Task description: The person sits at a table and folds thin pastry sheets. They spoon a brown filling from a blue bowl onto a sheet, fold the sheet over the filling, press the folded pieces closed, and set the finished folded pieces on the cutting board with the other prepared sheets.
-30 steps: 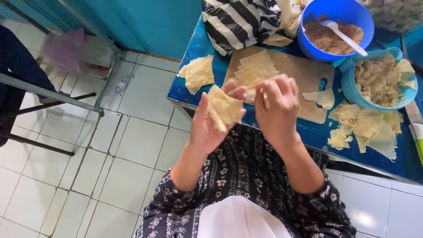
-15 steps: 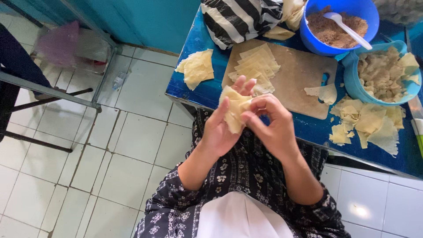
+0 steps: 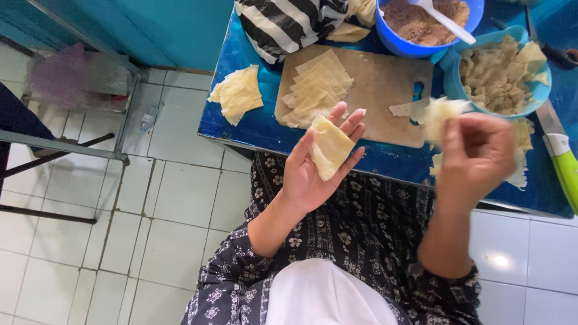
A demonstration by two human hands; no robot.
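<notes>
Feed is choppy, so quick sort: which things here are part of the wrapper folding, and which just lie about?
In use: left hand, folded wrapper, right hand, torn wrapper piece, wrapper stack, cutting board, filling bowl.
Lying about: green-handled knife, striped cloth, floor bottle.

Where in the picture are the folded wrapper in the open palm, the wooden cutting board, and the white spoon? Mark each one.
Folded wrapper [image 3: 330,149], head view, middle of the pale sheet on the left hand [image 3: 313,168].
Wooden cutting board [image 3: 385,90], head view, bare wood right of the stack.
White spoon [image 3: 442,21], head view, along its handle.

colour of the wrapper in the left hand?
Pale yellow: the folded wrapper lies on the open left hand. Head view, the only one.
</notes>
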